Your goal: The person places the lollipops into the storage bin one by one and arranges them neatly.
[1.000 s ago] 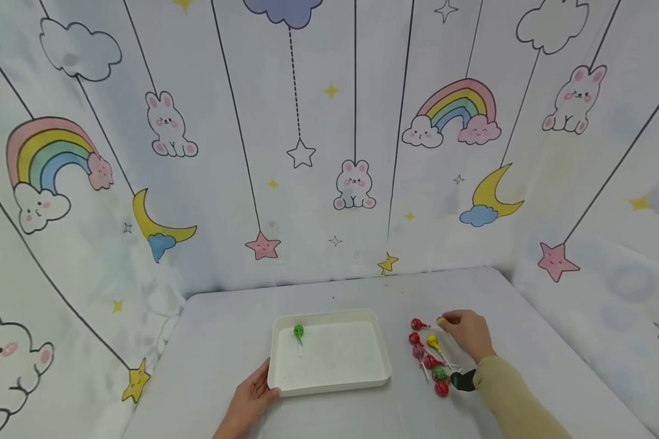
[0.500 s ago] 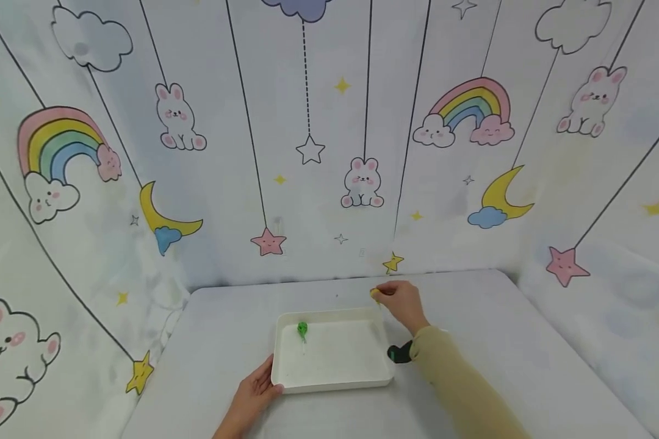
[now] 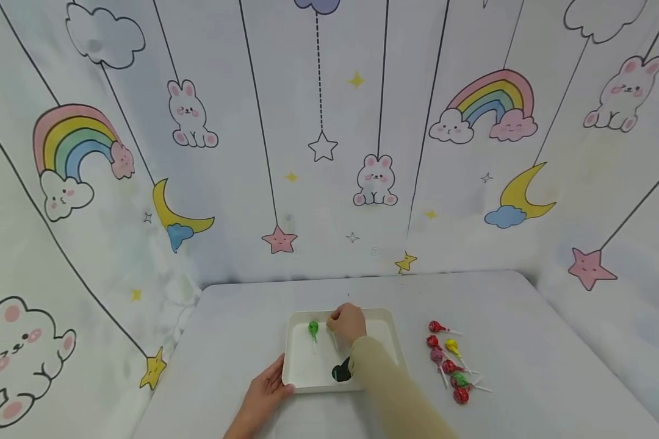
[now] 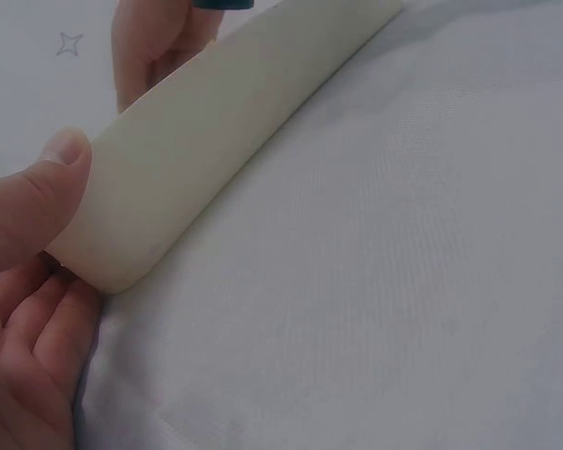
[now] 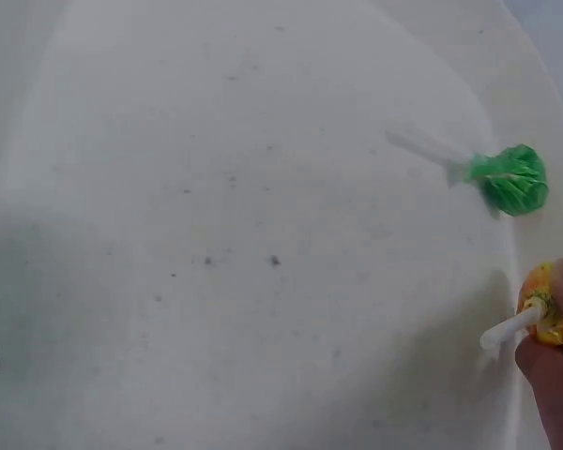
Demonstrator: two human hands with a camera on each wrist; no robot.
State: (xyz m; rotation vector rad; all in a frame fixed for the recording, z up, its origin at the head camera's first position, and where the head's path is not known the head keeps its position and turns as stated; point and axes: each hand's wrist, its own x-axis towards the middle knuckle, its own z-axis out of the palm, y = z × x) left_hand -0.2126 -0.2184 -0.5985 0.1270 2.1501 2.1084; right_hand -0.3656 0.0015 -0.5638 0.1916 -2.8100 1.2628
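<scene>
My right hand (image 3: 349,322) is over the back part of a shallow white tray (image 3: 302,373), pinching a yellow lollipop (image 5: 535,298) by its wrapped head between thumb and finger. Its white stick points away from the fingertips in the right wrist view. Just left of it, a green lollipop (image 3: 313,329) lies inside the tray near the back wall. With my left hand (image 3: 265,393) I hold the tray's front left corner. The left wrist view has the thumb (image 4: 52,192) against the outer wall and the other fingers bent below, at the corner.
On the white table (image 3: 241,329), right of the tray, lies a loose group of lollipops: several red ones (image 3: 461,396), a yellow one (image 3: 453,347), a pinkish one (image 3: 436,355) and a green one (image 3: 459,380). A printed cloth wall (image 3: 340,201) rises behind the table.
My right hand has carried the yellow lollipop from the group on the right, past the tray's back right corner, to over the tray. The left hand keeps its hold on the corner.
</scene>
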